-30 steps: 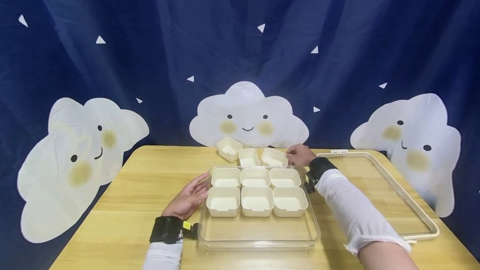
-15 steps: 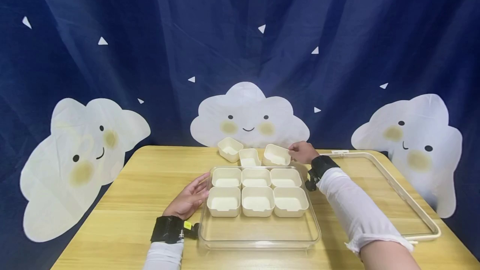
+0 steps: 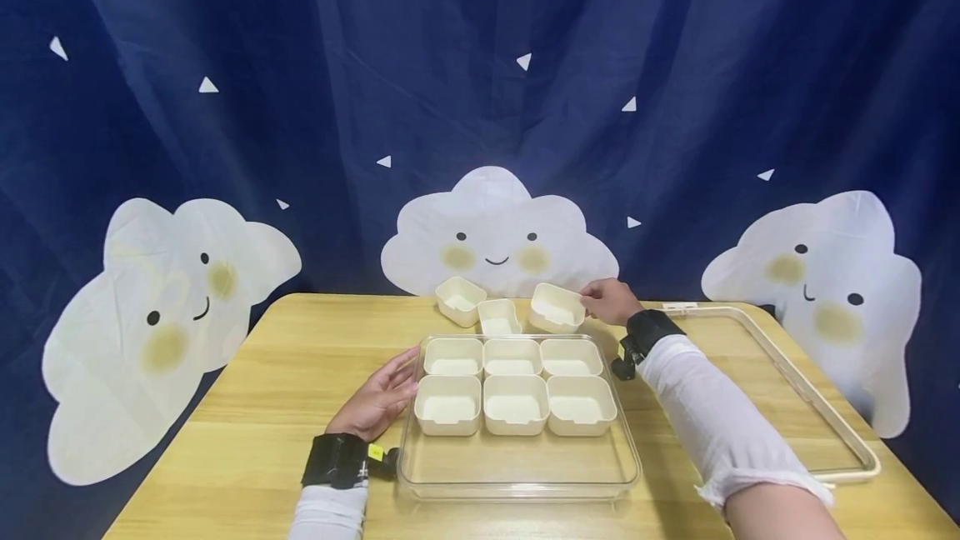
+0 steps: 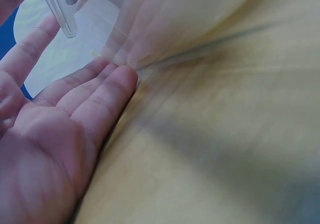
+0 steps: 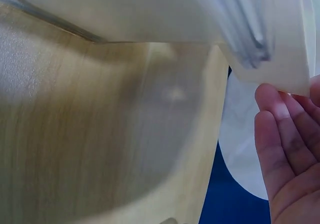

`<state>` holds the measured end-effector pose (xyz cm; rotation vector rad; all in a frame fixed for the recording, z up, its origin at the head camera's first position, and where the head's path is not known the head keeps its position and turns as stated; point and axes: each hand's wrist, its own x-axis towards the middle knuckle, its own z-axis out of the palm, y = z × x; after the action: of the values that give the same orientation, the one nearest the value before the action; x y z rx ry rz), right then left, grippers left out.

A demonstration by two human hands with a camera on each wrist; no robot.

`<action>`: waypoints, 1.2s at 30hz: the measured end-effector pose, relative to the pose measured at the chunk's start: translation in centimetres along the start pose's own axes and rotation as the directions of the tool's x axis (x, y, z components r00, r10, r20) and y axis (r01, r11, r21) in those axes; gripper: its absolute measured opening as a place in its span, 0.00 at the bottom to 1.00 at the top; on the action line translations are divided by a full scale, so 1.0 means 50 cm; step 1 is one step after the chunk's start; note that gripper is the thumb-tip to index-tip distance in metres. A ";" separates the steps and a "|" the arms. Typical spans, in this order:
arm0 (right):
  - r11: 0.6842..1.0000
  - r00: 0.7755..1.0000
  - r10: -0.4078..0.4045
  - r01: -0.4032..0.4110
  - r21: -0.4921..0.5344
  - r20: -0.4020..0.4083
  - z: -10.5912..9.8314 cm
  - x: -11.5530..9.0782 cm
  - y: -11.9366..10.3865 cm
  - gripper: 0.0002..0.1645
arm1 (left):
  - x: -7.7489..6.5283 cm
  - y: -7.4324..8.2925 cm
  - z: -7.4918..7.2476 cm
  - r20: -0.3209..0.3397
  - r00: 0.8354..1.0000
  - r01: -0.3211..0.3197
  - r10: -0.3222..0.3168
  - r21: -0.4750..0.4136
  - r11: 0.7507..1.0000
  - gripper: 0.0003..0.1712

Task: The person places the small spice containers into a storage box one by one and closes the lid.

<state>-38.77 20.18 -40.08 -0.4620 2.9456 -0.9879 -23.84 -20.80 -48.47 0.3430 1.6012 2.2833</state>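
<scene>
My right hand (image 3: 609,302) pinches the right side of a small cream box (image 3: 557,309) at the table's far side. In the right wrist view, the fingertips of this hand (image 5: 292,139) are under the cream box's edge (image 5: 280,76). A clear plastic bin (image 3: 517,490) stands before me, with two rows of cream boxes (image 3: 516,405) in its far and middle part. Against the bin's left wall rests my left hand (image 3: 377,397), fingers extended. The left wrist view shows that hand (image 4: 45,149) palm up, its fingertips at the clear wall (image 4: 62,13).
Two more loose cream boxes, one tilted (image 3: 460,302) and one smaller (image 3: 498,317), lie behind the bin. A clear lid with a cream frame (image 3: 813,407) lies on the wooden table (image 3: 262,407) at the right. A dark blue curtain (image 3: 450,107) hangs beyond the table's far edge.
My right hand has shifted slightly right and away with the pinched cream box, which has come apart from the smaller box beside it. The left hand stays at the bin.
</scene>
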 end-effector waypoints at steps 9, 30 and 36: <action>0.999 0.998 0.038 -0.037 0.021 -0.053 -0.021 -0.008 -0.004 0.13 | 0.002 -0.001 -0.003 0.012 1.000 -0.009 0.009 0.008 1.000 0.42; 1.000 0.977 0.000 0.005 0.021 -0.215 -0.029 -0.046 -0.024 0.12 | -0.002 -0.005 -0.007 0.003 1.000 -0.005 0.005 0.011 1.000 0.42; 0.998 0.967 -0.040 0.049 0.030 -0.251 -0.033 -0.063 -0.035 0.10 | -0.001 -0.004 -0.006 0.010 1.000 -0.011 0.010 0.022 1.000 0.43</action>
<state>-35.45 20.66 -38.01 -0.4336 3.1437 -1.1848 -23.88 -21.03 -48.75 0.3680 1.6247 2.2700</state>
